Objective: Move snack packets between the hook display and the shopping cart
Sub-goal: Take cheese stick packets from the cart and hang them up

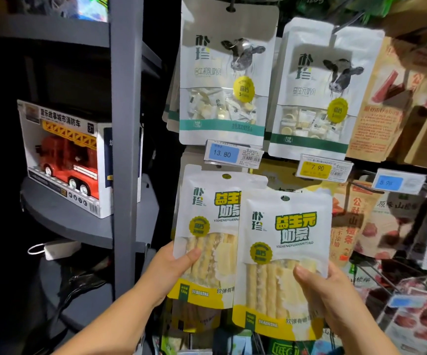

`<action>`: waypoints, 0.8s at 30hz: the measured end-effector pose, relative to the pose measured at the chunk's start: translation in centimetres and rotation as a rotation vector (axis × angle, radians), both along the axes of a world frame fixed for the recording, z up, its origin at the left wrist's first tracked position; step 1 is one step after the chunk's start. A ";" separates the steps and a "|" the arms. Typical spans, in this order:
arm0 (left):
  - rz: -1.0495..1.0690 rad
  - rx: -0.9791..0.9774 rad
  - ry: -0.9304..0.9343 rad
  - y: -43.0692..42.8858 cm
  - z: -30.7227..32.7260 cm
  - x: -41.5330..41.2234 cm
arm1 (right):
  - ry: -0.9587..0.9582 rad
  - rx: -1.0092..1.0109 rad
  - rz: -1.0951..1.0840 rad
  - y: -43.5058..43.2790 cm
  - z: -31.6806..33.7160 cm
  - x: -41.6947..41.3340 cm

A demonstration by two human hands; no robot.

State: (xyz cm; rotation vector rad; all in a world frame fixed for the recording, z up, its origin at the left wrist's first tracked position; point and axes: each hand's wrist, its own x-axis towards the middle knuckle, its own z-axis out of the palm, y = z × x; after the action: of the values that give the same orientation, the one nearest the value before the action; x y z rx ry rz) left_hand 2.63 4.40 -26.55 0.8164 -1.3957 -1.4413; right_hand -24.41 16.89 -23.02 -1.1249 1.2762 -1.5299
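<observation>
the fingers (192, 254) of the left hand (171, 272) grasp one yellow-and-white snack packet (207, 213) by its lower left edge, thumb on the front. the right hand (335, 301) grasps a second packet (286, 252) the same way at its lower right edge. the second packet sits in front of the first and overlaps its right side. both are upright in front of the hook display, just above the fingers.

both grips are low and to one side, so a packet could flop over at the top or slide out of the pinch. if these are going onto a hook, the small hang hole (285, 198) far above the fingers would be hard to steer and could miss. lifting higher could knock the blue price tag (222, 153) just above the packets, or the cow-print packets (227, 73) further up.

the other fingers are hidden behind the packets. no hook shows at either hang hole, so i cannot tell whether the first packet hangs or is only held. the shopping cart is out of view, so i cannot judge which way the packets are going. to the left of the left hand, a boxed toy fire truck (66, 160) sits on a dim shelf.
</observation>
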 end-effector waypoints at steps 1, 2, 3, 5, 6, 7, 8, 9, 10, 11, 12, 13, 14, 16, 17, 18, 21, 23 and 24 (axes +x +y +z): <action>-0.005 -0.010 0.010 0.0 0.1 0.0 | -0.018 -0.010 0.009 0.1 0.0 0.1; -0.006 -0.015 0.024 -0.1 0.1 0.0 | -0.039 -0.014 0.013 0.1 0.0 0.1; -0.005 -0.011 0.037 -0.3 0.1 0.0 | -0.045 -0.011 0.016 0.0 -0.3 0.0; 0.010 0.008 0.062 -0.7 0.1 0.0 | -0.049 -0.012 0.010 -0.4 -0.9 -0.6; 0.018 0.021 0.076 -0.9 0.2 -0.1 | -0.040 -0.006 0.000 -0.4 -1.0 -0.7; 0.026 0.034 0.088 -1.1 0.3 -0.2 | -0.041 0.000 -0.015 -0.6 -1.3 -0.9; 0.030 0.040 0.095 -1.2 0.4 -0.2 | -0.046 0.000 -0.020 -0.7 -1.2 -0.9; 0.026 0.041 0.102 -1.4 0.4 -0.3 | -0.051 0.001 -0.016 -0.8 -1.3 -1.0; 0.026 0.046 0.111 -1.5 0.5 -0.3 | -0.057 -0.001 -0.013 -0.9 -1.2 -0.9; 0.027 0.053 0.119 -1.6 0.4 -0.4 | -0.063 -0.004 -0.007 -0.9 -1.2 -0.8; 0.034 0.059 0.122 -1.8 0.3 -0.4 | -0.074 -0.008 0.001 -1.0 -1.1 -0.7; 0.047 0.063 0.117 -2.1 0.1 -0.4 | -0.079 -0.010 0.012 -1.1 -1.0 -0.6; 0.063 0.063 0.111 -2.3 0.1 -0.4 | -0.080 -0.008 0.018 -1.1 -0.9 -0.5; 0.093 0.059 0.092 -2.8 0.1 -0.7 | -0.069 0.000 0.017 -1.2 -0.9 -0.5; 0.103 0.056 0.082 -3.1 0.2 -0.8 | -0.060 0.003 0.014 -1.3 -0.9 -0.5; 0.109 0.053 0.075 -3.2 0.3 -0.9 | -0.050 0.006 0.008 -1.3 -0.9 -0.5; 0.130 0.028 0.050 -3.5 0.5 -1.2 | -0.036 0.008 -0.003 -1.6 -1.0 -0.5; 0.159 0.029 0.037 -3.8 0.3 -1.3 | -0.048 0.004 -0.009 -1.9 -1.0 -0.3; 0.177 0.033 0.034 -3.8 0.2 -1.3 | -0.051 0.001 -0.012 -2.0 -1.0 -0.2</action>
State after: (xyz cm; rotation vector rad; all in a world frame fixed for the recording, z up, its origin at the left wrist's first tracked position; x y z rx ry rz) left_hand 1.30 0.58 -26.33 0.9093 -1.2448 -1.3386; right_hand -24.63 14.85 -24.02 -1.0725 1.2508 -1.5572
